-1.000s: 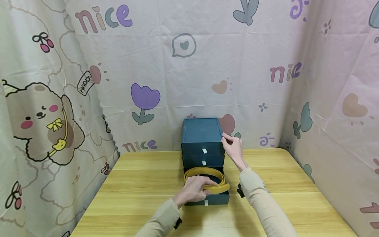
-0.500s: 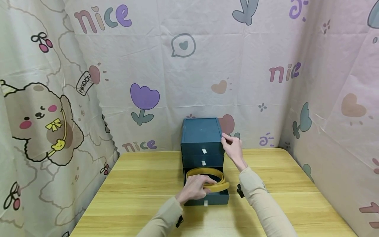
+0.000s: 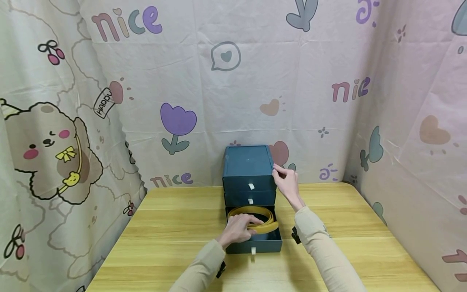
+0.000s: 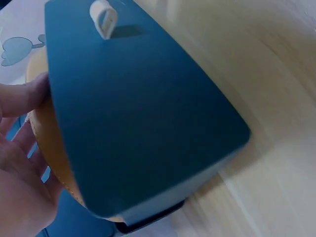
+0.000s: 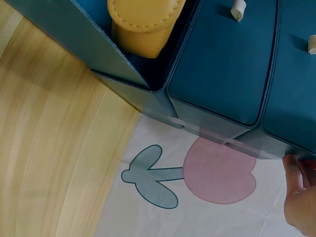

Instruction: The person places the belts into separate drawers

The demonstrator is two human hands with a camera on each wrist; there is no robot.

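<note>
In the head view my left hand (image 3: 237, 229) holds a coiled yellow belt (image 3: 271, 228) over the pulled-out bottom drawer (image 3: 271, 246). The left wrist view has my left thumb (image 4: 24, 96) on the near side of the belt, fingers behind it, beyond the drawer front (image 4: 143, 113). The belt's stitched end (image 5: 143, 29) shows low inside the drawer walls in the right wrist view. My right hand (image 3: 286, 181) touches the upper right side of the dark blue drawer box (image 3: 249, 160), its thumb (image 5: 292, 173) straight against the side.
Two closed drawers, the middle (image 3: 235, 198) and the top (image 3: 237, 183), sit above the pulled-out one, each with a small white tab. Everything stands on a wooden table (image 3: 175, 231). A printed cloth (image 3: 233, 93) hangs close behind the box.
The belt has shifted slightly left and back, further inside the drawer, with my left hand moving along with it. My right hand stays at the box's side.
</note>
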